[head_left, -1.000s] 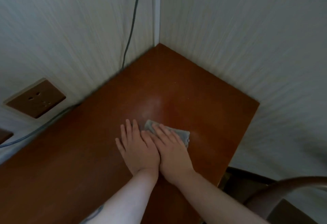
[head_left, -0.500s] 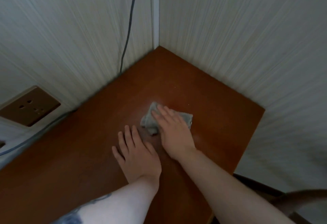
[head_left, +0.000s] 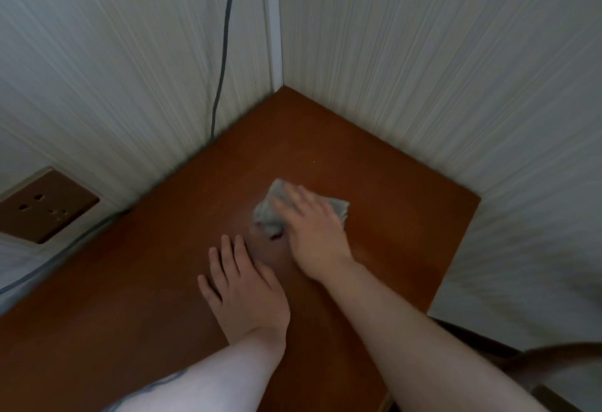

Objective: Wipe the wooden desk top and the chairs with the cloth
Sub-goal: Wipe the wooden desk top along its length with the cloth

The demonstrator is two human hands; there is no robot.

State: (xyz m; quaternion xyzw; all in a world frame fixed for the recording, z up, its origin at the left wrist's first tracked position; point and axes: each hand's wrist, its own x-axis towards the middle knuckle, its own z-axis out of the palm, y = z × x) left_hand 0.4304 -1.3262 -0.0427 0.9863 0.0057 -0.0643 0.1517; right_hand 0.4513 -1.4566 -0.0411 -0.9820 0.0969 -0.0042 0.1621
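**Cloth pressed flat on the desk top near the room corner**

A reddish-brown wooden desk top (head_left: 156, 281) is seen from above, fitted into the corner where two pale, finely striped walls (head_left: 439, 53) meet. A white trim strip (head_left: 272, 21) runs down the corner joint to the far tip of the desk. A dark cable (head_left: 224, 47) hangs down the left wall and disappears behind the desk's back edge. A brown wall socket plate (head_left: 42, 206) is set into the left wall just above the desk, and a pale blue cable (head_left: 49, 262) runs along the wall beneath it.

The grey cloth (head_left: 268, 209) lies crumpled on the desk top, toward the far corner but apart from both walls. It is covered by the right hand (head_left: 312, 226), whose fingers are stretched out and close together, pressing down on it — nothing is curled round the fabric. The left hand (head_left: 244, 291) is laid flat on the bare wood just beside and nearer than the cloth, fingers straight and slightly spread, holding nothing.

Much of the cloth is hidden beneath the right palm; only its left folds and a right corner are shown. The right fingertips are blurred. At the lower right, past the desk's edge, a dark curved piece of a chair (head_left: 560, 362) is cut off by the frame — its shape cannot be made out further. A bluish mark on the left forearm is cropped at the bottom edge.
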